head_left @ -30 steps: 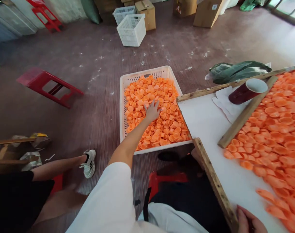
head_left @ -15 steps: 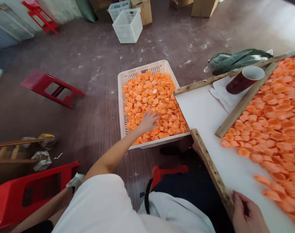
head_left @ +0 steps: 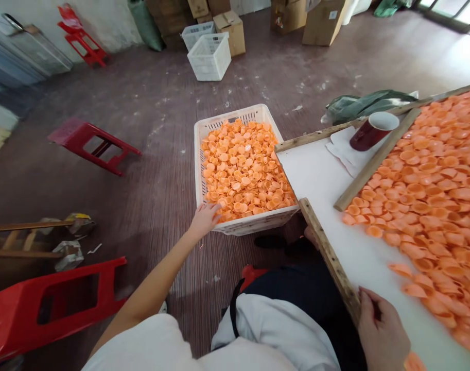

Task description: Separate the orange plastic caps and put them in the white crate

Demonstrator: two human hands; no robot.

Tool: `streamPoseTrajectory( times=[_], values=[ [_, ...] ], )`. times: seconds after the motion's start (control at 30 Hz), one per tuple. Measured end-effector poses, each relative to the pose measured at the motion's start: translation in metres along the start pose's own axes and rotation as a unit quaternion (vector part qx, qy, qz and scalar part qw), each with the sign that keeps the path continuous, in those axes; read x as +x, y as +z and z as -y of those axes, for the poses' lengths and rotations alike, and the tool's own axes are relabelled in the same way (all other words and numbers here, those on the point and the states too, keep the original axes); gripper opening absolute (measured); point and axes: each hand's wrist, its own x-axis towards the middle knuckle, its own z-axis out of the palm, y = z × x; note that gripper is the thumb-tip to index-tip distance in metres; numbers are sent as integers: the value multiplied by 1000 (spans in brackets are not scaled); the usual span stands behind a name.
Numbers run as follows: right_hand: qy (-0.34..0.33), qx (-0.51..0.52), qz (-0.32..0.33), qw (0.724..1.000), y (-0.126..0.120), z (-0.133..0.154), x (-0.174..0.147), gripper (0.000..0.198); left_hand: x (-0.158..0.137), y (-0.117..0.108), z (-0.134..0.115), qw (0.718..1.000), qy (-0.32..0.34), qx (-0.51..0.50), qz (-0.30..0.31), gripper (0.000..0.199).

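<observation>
1. Orange plastic caps [head_left: 244, 172] filled a white slotted crate [head_left: 254, 223] that stood on the brown floor [head_left: 157, 103], just left of the table's near corner.
2. The left hand [head_left: 204, 219] reached out at the crate's near left corner, fingers slightly spread and lying on the rim; whether it held any cap could not be told.
3. The right hand [head_left: 381, 335] rested at the near edge of the table, fingers curled over the wooden edge strip [head_left: 329, 257], thumb side toward the body.
4. A white tabletop [head_left: 319, 180] carried a broad heap of more orange caps [head_left: 431, 196] on its right part, held back by a slanted wooden slat [head_left: 376, 159].
5. A dark red mug [head_left: 371, 131] lay tilted on white paper [head_left: 341, 149] beyond the slat, near a crumpled green bag [head_left: 366, 103].
6. A red stool [head_left: 91, 144] stood tipped on the floor well left of the crate, and another red stool [head_left: 53, 304] lay close by the person's left side.
7. Empty white baskets [head_left: 209, 56] and cardboard boxes [head_left: 230, 28] stood far back by the wall.
8. White cloth [head_left: 273, 330] covered the person's lap at the bottom of the view.
</observation>
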Motion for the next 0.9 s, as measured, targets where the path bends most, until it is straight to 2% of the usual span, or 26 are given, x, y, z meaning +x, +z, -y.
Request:
streamPoseTrajectory(
  times=[0.2,0.27,0.37,0.5,0.6,0.73,0.9],
  values=[
    [-20,56,-19,998,1,10,0,32,-23,-18,-8,999,-39,-6,-34,23],
    [-17,89,-27,996,-1,13,-1,33,-20,-28,-20,997,-43,-13,-55,24],
    [12,155,-42,987,-3,12,-1,37,-6,-39,-50,998,-4,-36,-58,24],
    [37,226,-64,971,-2,8,-3,43,28,-35,-95,995,73,-71,-14,24],
    [49,234,-61,969,-2,8,-6,37,61,-20,-114,989,112,-82,42,24],
    [74,222,-48,971,-2,9,-14,34,99,-4,-117,982,133,-71,116,19],
    [80,210,-41,974,0,14,-17,33,116,1,-110,981,114,-53,148,24]
  ],
)
